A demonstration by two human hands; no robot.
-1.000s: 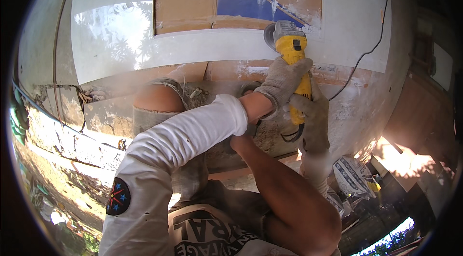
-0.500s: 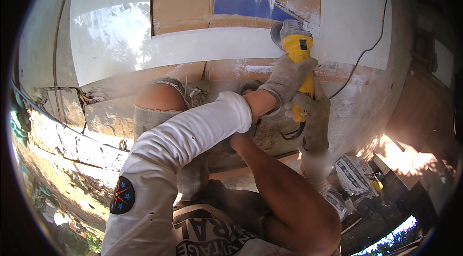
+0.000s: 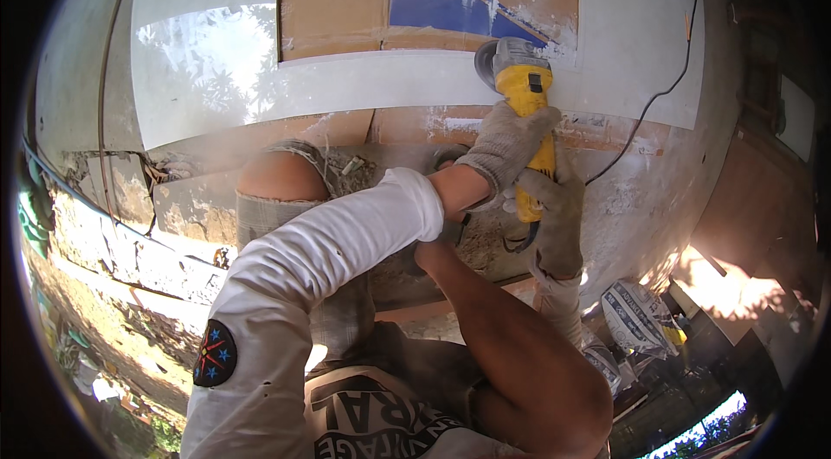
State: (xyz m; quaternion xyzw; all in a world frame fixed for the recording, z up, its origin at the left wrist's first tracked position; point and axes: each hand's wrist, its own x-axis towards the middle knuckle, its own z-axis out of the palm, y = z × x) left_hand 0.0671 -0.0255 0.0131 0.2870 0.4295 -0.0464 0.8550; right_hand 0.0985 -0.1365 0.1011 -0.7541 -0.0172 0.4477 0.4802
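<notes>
A yellow angle grinder (image 3: 528,87) is held at the lower edge of a white board (image 3: 346,80), close to the lower right of its rectangular cut-out, where cardboard (image 3: 333,0) with a blue, white-smeared patch shows. Its disc faces left; whether it touches the board I cannot tell. My left hand (image 3: 511,143), in a grey knit glove, is closed on the grinder's body. Lower down, my right hand (image 3: 558,212), also gloved, grips the rear of the same grinder near its cord. My bent knee (image 3: 277,178) is left of my hands. Pale dust hangs about them.
A black cord (image 3: 649,100) runs down the board's right side. A cardboard strip (image 3: 329,126) lies below the board, above a rough concrete ledge (image 3: 195,204). Bags (image 3: 636,320) and brown panels (image 3: 723,217) stand at the lower right. A rough sunlit strip of ground (image 3: 112,320) is at the left.
The grinder and both hands shifted slightly right, then back left, keeping their grip. They now sit about where they were a second ago.
</notes>
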